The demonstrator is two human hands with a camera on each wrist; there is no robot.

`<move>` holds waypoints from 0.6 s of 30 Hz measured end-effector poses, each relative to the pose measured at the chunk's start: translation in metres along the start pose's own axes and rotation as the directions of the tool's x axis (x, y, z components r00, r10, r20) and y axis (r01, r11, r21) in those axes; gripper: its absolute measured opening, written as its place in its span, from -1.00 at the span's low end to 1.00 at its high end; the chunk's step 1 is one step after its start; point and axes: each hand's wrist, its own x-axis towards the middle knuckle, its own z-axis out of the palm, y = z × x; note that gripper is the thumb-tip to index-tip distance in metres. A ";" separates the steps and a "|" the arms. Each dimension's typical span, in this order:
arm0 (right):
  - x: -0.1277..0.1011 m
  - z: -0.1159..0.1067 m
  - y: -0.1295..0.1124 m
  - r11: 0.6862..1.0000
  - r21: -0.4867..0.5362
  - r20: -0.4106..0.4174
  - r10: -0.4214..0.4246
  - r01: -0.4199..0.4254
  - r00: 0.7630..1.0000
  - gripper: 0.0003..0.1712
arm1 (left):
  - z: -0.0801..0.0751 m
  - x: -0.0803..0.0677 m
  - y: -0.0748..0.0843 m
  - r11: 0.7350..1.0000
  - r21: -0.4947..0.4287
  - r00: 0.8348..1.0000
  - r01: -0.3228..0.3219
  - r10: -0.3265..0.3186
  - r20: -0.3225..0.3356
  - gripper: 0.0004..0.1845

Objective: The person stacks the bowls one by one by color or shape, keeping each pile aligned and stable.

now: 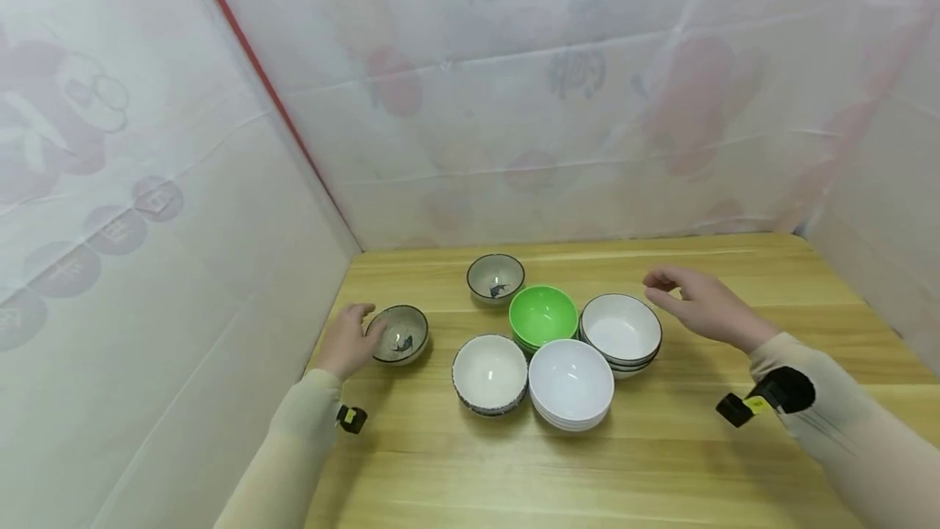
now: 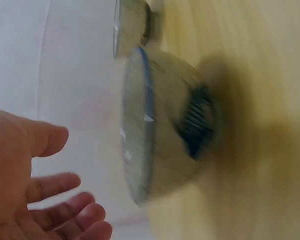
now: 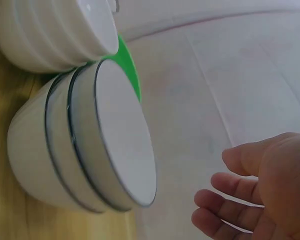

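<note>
At the left of the table, my left hand [image 1: 351, 341] is beside a grey patterned bowl [image 1: 407, 339], fingertips overlapping its rim in the head view. The left wrist view has space between those loosely bent fingers [image 2: 55, 187] and the same bowl [image 2: 172, 125], which shows a dark painted motif on its side. Over on the right, my right hand [image 1: 705, 304] hovers beside a stack of white bowls with dark rims [image 1: 624, 329]. Nothing is in that hand; its relaxed fingers [image 3: 230, 205] stay apart from the stack [image 3: 105, 140] in the right wrist view.
A second grey patterned bowl [image 1: 495, 277] stands farther back. Green bowls [image 1: 543, 315], plain white stacked bowls [image 1: 571, 382] and a white bowl with a speckled dark edge [image 1: 489, 374] cluster mid-table. Printed sheeting [image 1: 470, 145] walls the wooden table [image 1: 441, 480] at back and sides.
</note>
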 end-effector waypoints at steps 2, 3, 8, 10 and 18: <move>-0.005 -0.001 0.010 1.000 0.011 -0.007 0.018 -0.018 1.000 -0.58 | 0.004 -0.006 -0.012 0.999 -0.019 0.999 0.045 -0.046 -0.028 -0.42; -0.007 -0.001 0.014 0.999 0.020 -0.011 0.026 -0.025 1.000 -0.57 | 0.006 -0.008 -0.016 0.997 -0.032 0.997 0.066 -0.067 -0.039 -0.40; -0.011 0.004 0.029 0.998 0.036 -0.021 0.047 -0.047 0.999 -0.56 | 0.021 -0.015 -0.030 0.980 -0.115 0.983 0.160 -0.168 -0.068 -0.31; -0.012 0.007 0.033 0.998 0.040 -0.016 0.054 -0.054 0.998 -0.55 | 0.027 -0.016 -0.031 0.971 -0.142 0.977 0.190 -0.201 -0.068 -0.29; -0.016 0.012 0.035 0.993 0.078 0.015 0.085 -0.086 0.996 -0.51 | 0.046 -0.021 -0.030 0.946 -0.217 0.965 0.241 -0.258 -0.054 -0.42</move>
